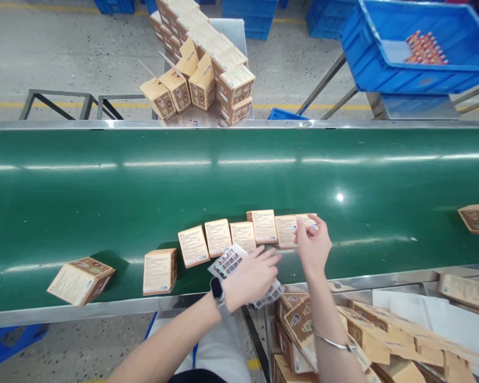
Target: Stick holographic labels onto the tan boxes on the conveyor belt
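Note:
A row of small tan and brown cartons (193,247) lies along the near side of the green conveyor belt, printed text panels facing up. Over the right end of this row is my right hand (314,246), thumb and fingertips pinched together against the last carton (303,218); whatever they hold is too small to name. A small shiny spot shows beside the fingertips. My left hand (252,275), slightly blurred, lies palm down with fingers stretched over sheets of small square stickers (230,259) at the belt's near edge. The hand covers the middle of the sheets.
Another carton (82,281) sits tilted at the left, and one (478,218) at the far right. Stacked cartons (233,88) stand beyond the belt (163,191). A blue bin (383,80) holds small orange items. More cartons (299,322) fill the space below my right arm.

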`<control>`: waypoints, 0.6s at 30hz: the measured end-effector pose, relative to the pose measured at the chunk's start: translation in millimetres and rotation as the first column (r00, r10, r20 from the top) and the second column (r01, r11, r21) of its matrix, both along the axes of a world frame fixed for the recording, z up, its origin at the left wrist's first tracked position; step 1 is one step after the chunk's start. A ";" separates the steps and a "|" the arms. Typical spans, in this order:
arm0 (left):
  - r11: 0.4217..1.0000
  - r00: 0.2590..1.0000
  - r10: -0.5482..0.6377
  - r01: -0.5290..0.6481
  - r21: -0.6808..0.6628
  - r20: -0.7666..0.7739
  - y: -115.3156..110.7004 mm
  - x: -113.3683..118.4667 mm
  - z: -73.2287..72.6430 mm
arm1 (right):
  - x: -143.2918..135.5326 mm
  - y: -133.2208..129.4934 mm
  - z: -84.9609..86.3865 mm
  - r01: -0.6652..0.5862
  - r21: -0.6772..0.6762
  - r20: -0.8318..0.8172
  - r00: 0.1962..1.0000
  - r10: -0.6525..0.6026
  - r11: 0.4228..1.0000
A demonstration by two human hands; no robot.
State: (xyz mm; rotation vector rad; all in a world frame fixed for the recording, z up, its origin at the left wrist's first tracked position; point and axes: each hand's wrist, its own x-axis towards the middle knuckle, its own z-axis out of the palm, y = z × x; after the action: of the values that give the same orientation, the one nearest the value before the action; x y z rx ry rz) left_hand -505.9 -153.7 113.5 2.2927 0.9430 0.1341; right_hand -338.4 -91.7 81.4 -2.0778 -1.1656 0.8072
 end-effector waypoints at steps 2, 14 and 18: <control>0.973 0.999 0.045 -0.040 -0.228 0.017 -22.0 -14.1 13.6 | 7.9 9.8 2.4 -0.437 0.004 0.167 0.887 0.431 0.899; 0.183 0.441 0.866 -0.718 -0.671 -0.236 -138.2 -155.8 2.8 | 35.2 42.5 -24.8 -0.895 -0.403 0.645 -0.130 0.753 0.191; 0.235 0.448 0.885 -0.664 -0.710 -0.125 -127.0 -155.9 0.7 | 35.0 29.4 -25.7 -0.931 -0.325 0.672 -0.105 0.733 0.165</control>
State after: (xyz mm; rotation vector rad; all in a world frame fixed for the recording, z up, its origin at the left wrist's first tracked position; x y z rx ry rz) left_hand -661.8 -280.8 114.2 0.8557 1.5913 0.4807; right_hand -303.4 -62.3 55.7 -1.0355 -3.0959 0.1109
